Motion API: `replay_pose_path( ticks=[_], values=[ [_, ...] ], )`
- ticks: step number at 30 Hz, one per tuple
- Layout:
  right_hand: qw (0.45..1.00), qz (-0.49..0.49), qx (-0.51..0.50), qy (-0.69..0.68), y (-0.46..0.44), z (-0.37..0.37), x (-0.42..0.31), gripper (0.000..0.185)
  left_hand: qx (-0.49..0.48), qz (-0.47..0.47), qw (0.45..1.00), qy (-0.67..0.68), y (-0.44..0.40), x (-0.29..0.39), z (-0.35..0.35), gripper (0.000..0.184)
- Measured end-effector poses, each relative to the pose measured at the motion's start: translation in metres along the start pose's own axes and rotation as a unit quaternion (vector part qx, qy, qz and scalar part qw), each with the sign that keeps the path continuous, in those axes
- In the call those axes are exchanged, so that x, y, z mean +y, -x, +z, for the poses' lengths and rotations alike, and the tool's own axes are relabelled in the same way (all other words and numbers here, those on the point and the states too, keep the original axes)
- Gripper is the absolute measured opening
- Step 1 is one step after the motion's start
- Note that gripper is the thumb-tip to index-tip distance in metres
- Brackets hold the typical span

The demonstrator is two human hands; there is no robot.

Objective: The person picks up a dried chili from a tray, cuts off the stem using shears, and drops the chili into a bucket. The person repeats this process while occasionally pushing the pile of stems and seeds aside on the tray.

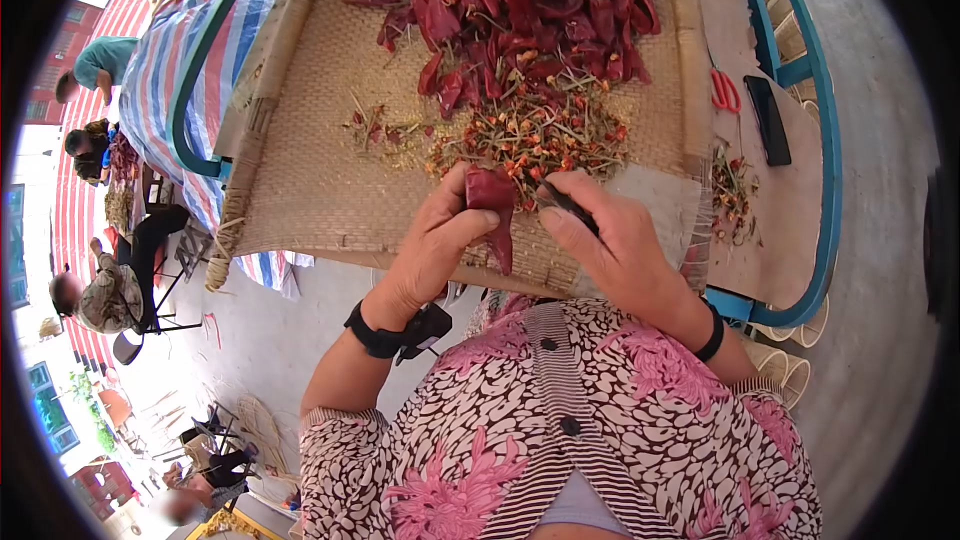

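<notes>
A dried red chili pepper (489, 190) is gripped between the thumb and fingers of my left hand (447, 227), its narrow end hanging down. My right hand (610, 230) is closed around a small dark-handled knife (570, 205), its tip pointing toward the pepper, a little apart from it. Both hands are over the near part of a woven mat (310, 180). Just beyond them lies a heap of cut stems and seeds (540, 130). Behind that is a large pile of dried red chilies (510, 0).
To the right, red-handled scissors (725, 92) and a black phone (767, 120) lie on brown board (790, 230), near more stem scraps (735, 190). A teal metal frame (828, 190) borders the board. Several people sit or stand at the left, near a striped tarp (190, 70).
</notes>
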State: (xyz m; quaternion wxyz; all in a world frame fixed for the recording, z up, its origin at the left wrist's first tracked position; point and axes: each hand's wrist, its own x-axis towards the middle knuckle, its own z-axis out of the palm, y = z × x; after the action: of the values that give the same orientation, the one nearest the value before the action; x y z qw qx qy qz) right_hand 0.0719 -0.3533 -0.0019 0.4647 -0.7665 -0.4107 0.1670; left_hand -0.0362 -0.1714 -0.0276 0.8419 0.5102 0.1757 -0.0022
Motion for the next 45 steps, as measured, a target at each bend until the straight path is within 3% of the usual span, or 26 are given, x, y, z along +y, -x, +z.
replay_pose_path(
  ticks=[7, 10, 16, 19, 25, 31, 33, 36, 38, 41, 43, 45],
  values=[
    [1.0, -0.016, -0.002, 0.01, -0.006, 0.003, -0.005, 0.035, -0.007, 0.032, 0.995, -0.089, 0.006, -0.016, 0.003, 0.033],
    [1.0, 0.0, -0.021, 0.015, -0.007, 0.002, -0.005, 0.034, 0.016, 0.104, 0.979, -0.177, 0.01, -0.02, 0.01, 0.028],
    [0.999, 0.012, -0.038, 0.011, -0.008, 0.001, -0.006, 0.033, 0.005, 0.02, 0.99, -0.141, 0.019, -0.014, 0.013, 0.022],
    [0.999, -0.005, -0.04, 0.018, -0.006, 0.002, -0.002, 0.033, 0.045, 0.122, 0.958, -0.254, 0.012, -0.025, 0.008, 0.02],
    [0.998, 0.012, -0.066, 0.009, -0.006, 0.002, -0.002, 0.031, 0.047, 0.234, 0.893, -0.381, 0.007, -0.019, 0.004, 0.013],
    [0.992, 0.054, -0.111, -0.004, -0.006, 0.004, -0.001, 0.027, 0.037, 0.311, 0.831, -0.46, 0.005, -0.026, -0.002, 0.02],
    [0.991, 0.076, -0.11, -0.005, -0.003, 0.006, -0.005, 0.025, 0.037, 0.294, 0.853, -0.429, 0.006, -0.03, 0.003, 0.019],
    [0.998, 0.031, -0.063, 0.008, -0.001, 0.012, -0.002, 0.025, 0.044, 0.276, 0.877, -0.39, 0.008, -0.035, 0.009, 0.016],
    [0.993, 0.046, -0.057, -0.088, 0.002, 0.017, 0.003, 0.025, 0.047, 0.254, 0.893, -0.369, 0.01, -0.036, 0.011, 0.014],
    [0.948, 0.145, -0.11, -0.263, 0.001, 0.013, 0.001, 0.023, 0.053, 0.244, 0.906, -0.342, 0.015, -0.035, 0.016, 0.011],
    [0.881, 0.229, -0.164, -0.379, 0.0, 0.006, -0.001, 0.022, 0.06, 0.292, 0.897, -0.326, 0.014, -0.039, 0.017, 0.014],
    [0.794, 0.301, -0.215, -0.482, -0.001, -0.003, -0.001, 0.023, 0.04, 0.251, 0.92, -0.298, 0.017, -0.04, 0.014, 0.015]
  ],
)
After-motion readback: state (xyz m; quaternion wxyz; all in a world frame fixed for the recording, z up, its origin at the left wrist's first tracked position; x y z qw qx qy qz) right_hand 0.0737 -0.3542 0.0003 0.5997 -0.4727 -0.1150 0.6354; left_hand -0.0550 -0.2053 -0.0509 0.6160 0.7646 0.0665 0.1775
